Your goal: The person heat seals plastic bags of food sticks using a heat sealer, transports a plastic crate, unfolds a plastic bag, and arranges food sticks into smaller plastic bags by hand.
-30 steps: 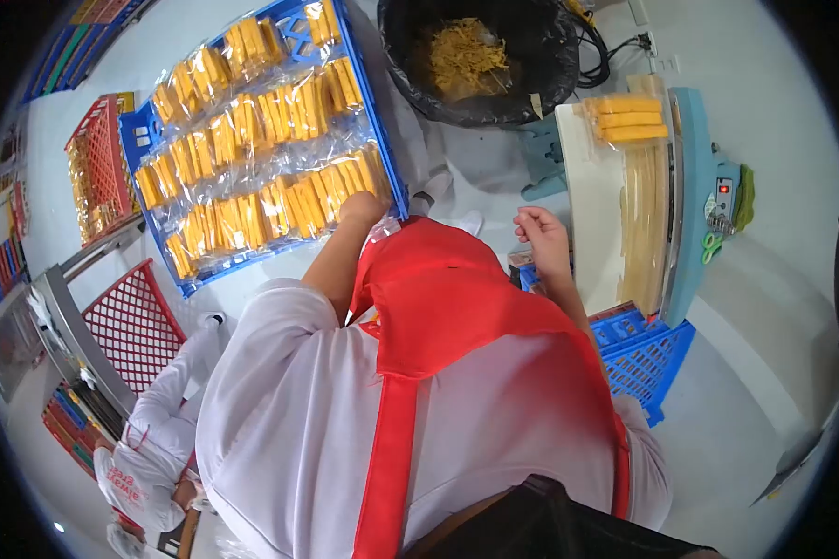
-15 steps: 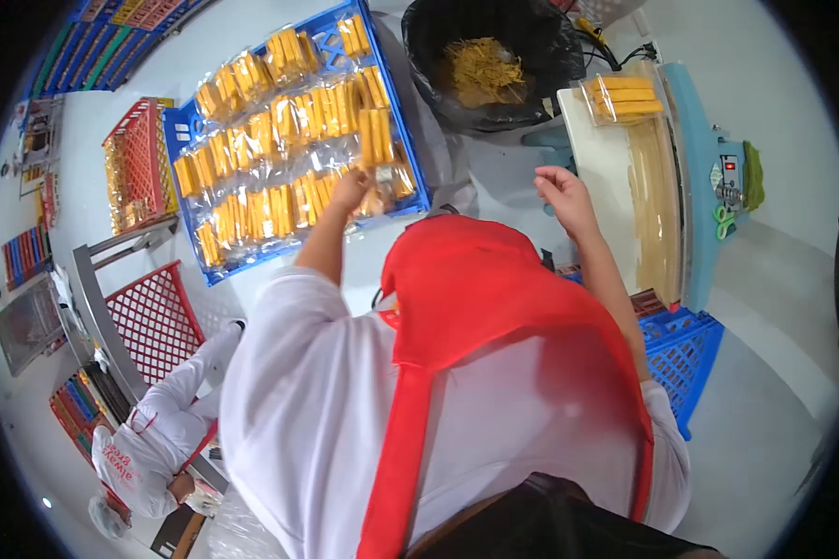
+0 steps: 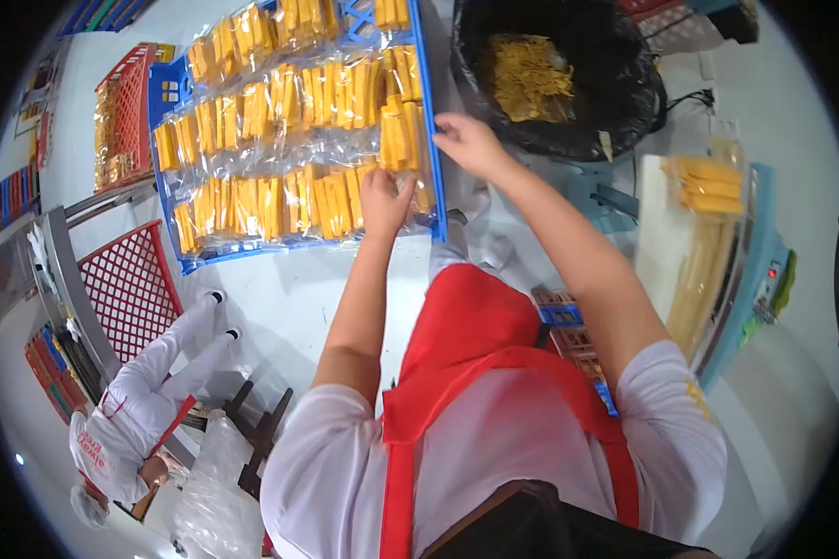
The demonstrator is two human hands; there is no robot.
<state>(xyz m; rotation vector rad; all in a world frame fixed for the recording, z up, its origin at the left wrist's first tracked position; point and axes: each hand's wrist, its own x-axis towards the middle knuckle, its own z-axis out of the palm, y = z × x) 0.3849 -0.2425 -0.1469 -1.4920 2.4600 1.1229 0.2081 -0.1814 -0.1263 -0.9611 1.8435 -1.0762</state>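
A blue crate (image 3: 433,177) holds rows of clear plastic bags of yellow sticks (image 3: 242,121). My left hand (image 3: 385,202) is at the near right corner of the crate, its fingers curled on a bag of yellow sticks (image 3: 352,194) in the front row. Its thumb points toward the crate's right side. Just above these fingers, another bag (image 3: 399,135) lies across the rows. My right hand (image 3: 475,146) is beside the crate's right rim, fingers extended toward it and nothing visible in them. Whether its fingertips touch the rim I cannot tell.
A bin with a black liner (image 3: 583,65) holds yellow scraps. At right, a bag of sticks (image 3: 708,184) lies on a light-blue machine (image 3: 760,238). Red baskets (image 3: 130,289) stand left. Another person (image 3: 144,391) in white is at lower left.
My right hand has moved left from near the machine to the crate's right rim. My left hand has shifted slightly right along the front row. The view has shifted, and the crate appears closer.
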